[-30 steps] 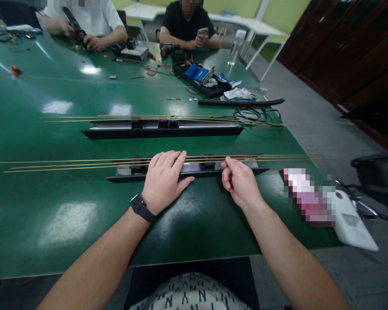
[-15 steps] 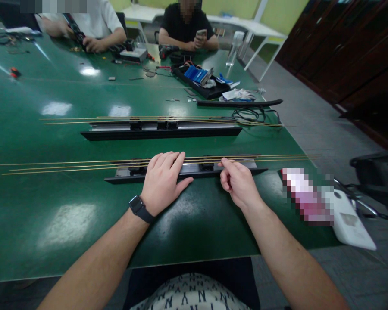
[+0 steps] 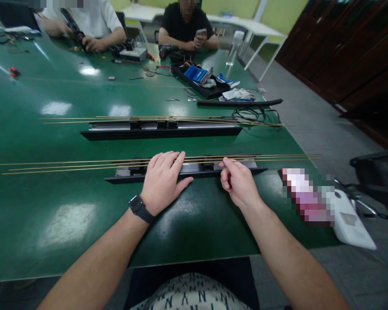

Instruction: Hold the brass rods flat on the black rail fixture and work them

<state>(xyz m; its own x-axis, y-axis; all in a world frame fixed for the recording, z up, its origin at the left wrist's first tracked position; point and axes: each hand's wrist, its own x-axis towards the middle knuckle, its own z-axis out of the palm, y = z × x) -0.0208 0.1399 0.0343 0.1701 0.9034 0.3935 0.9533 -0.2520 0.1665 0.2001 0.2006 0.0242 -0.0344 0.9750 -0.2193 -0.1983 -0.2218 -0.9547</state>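
A long black rail (image 3: pixel 126 175) lies across the green table (image 3: pixel 67 215) in front of me, with several thin brass rods (image 3: pixel 61 164) laid along its top and sticking out past both ends. My left hand (image 3: pixel 163 181), with a dark watch on the wrist, lies flat on the rail's middle, fingers stretched out over the rods. My right hand (image 3: pixel 237 181) is curled, its fingertips pinched at the rods near the rail's right part. What it pinches is hard to make out.
A second black rail (image 3: pixel 161 129) with brass rods lies farther back. Behind it are a black cable coil (image 3: pixel 255 114), a black strip (image 3: pixel 239 102), a tray of parts (image 3: pixel 200 79) and a clear bottle (image 3: pixel 234 47). Two people sit at the far side. A white device (image 3: pixel 349 219) lies at right.
Almost nothing has moved. My right hand shifted slightly left along the rail; my left hand stays flat in place.
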